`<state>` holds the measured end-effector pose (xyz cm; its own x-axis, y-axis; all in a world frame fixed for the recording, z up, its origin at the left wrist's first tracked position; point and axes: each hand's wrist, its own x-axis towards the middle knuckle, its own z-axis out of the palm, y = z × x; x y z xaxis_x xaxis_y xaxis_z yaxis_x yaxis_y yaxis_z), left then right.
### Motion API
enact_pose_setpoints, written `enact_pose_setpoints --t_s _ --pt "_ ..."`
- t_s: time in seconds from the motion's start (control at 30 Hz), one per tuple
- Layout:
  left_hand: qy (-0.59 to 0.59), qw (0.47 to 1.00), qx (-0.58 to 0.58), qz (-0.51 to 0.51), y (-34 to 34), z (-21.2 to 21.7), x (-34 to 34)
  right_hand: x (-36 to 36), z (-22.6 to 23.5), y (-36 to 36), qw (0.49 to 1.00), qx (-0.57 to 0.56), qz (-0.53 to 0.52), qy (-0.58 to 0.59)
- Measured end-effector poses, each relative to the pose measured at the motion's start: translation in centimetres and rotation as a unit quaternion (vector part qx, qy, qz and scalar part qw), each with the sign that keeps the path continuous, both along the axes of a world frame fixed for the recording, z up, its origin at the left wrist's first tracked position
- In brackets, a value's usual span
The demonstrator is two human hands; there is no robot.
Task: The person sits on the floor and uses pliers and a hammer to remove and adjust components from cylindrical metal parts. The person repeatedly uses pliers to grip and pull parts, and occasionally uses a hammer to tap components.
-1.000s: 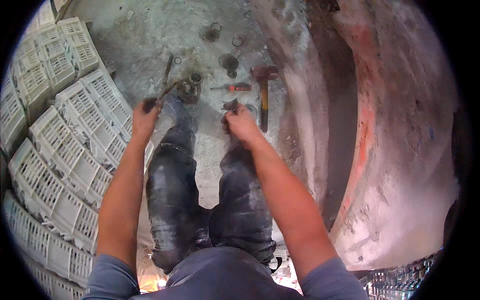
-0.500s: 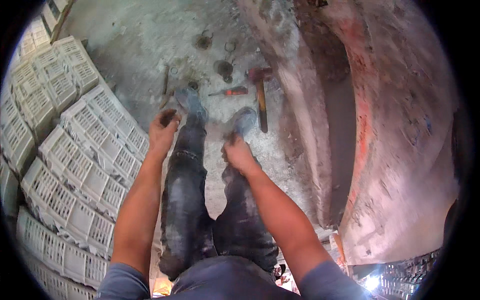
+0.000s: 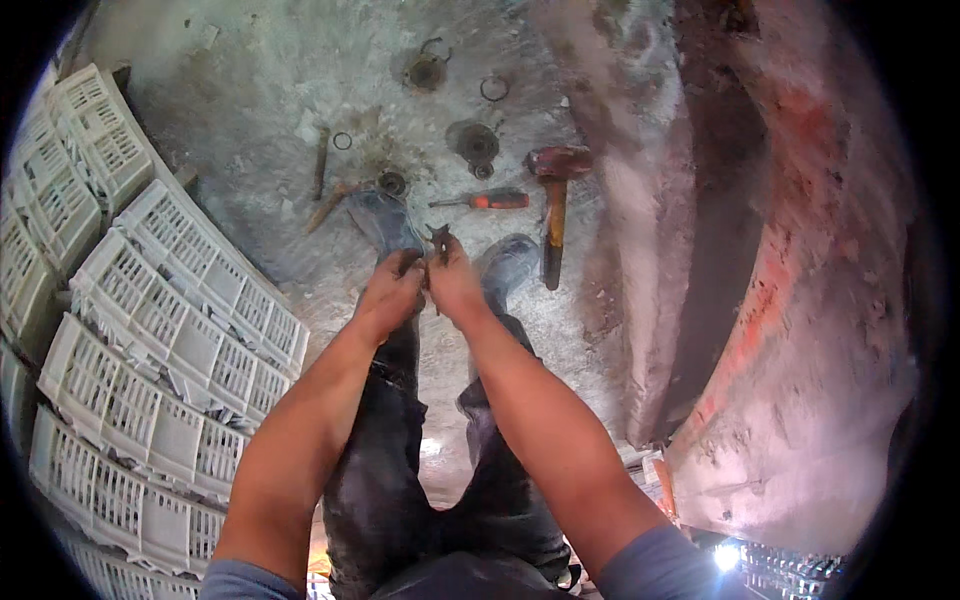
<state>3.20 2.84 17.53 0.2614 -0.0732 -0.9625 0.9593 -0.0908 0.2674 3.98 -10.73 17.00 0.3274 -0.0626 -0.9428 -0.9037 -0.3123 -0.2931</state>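
My two hands are together in front of my lower legs, above the floor. My right hand (image 3: 456, 284) is closed on a small dark metal piece with a forked end (image 3: 440, 238), which sticks up past the fingers. Touching or almost touching it, my left hand (image 3: 392, 290) has its fingers curled in. Its fingertips look dark, and what they hold, if anything, cannot be made out. Just beyond the hands lie a screwdriver with a red and black handle (image 3: 498, 201) and a hammer with a reddish head (image 3: 560, 162).
White slatted plastic crates (image 3: 150, 390) are stacked along the left. A large pinkish, dusty curved body (image 3: 800, 400) rises at the right. On the floor ahead lie round dark metal parts (image 3: 478, 146), a thin ring (image 3: 494, 88) and a short rod (image 3: 321, 163). My boots (image 3: 508, 262) stand below.
My hands have come together from either side of my legs. The forked metal piece now shows above my right hand. The view has shifted, so the floor tools appear farther right.
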Motion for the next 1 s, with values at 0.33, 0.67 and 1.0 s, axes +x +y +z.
enact_pose_setpoints --t_s 0.33,0.67,1.0 --pt "0.097 0.988 -0.101 0.070 -0.4 -3.7 4.0 2.3 -7.7 1.0 0.937 0.157 -0.271 0.153" --pt "0.005 0.965 0.064 -0.252 2.4 -7.2 7.4 4.1 -8.7 -2.6 0.994 0.097 0.005 0.041" --pt "-0.150 0.701 0.106 -0.689 4.6 -7.2 17.3 1.8 -11.2 -8.2 0.849 -0.174 0.483 -0.127"
